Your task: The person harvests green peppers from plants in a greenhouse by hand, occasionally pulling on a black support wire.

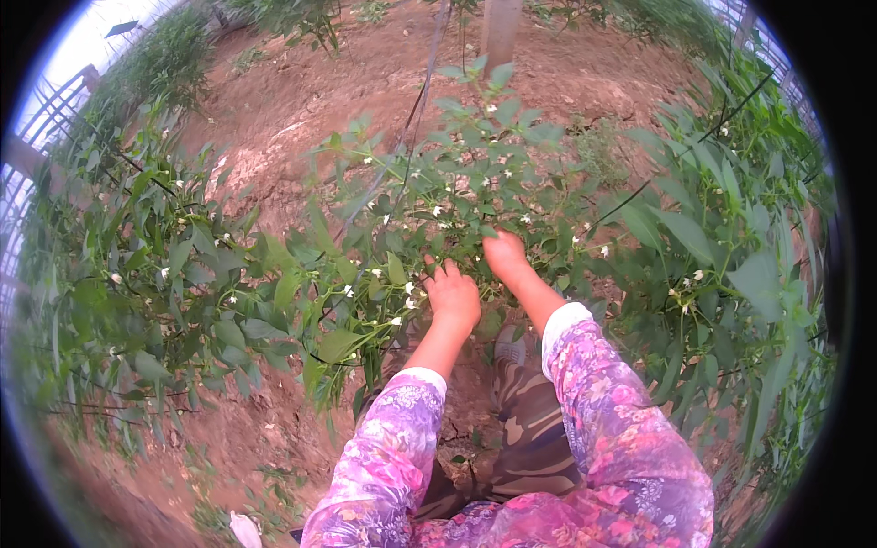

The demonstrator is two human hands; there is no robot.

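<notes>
Both hands reach into a leafy pepper plant (473, 178) with small white flowers that stands in front of me. My left hand (452, 294) is among the lower stems, fingers spread a little and their tips partly hidden by leaves. White flowers (410, 288) hang just left of its fingers. Slightly farther up and to the right, my right hand (505, 253) has its fingers curled into the foliage. Leaves cover its fingertips, so whether it grips a stem cannot be seen.
More flowering plants crowd the left (205, 274) and right (712, 274). Dark support lines (630, 198) run through them, and a cord (418, 116) rises ahead. A post (501, 34) stands beyond on bare soil (301, 89). My shoe (510, 346) is below the hands; a pale object (244, 529) lies lower left.
</notes>
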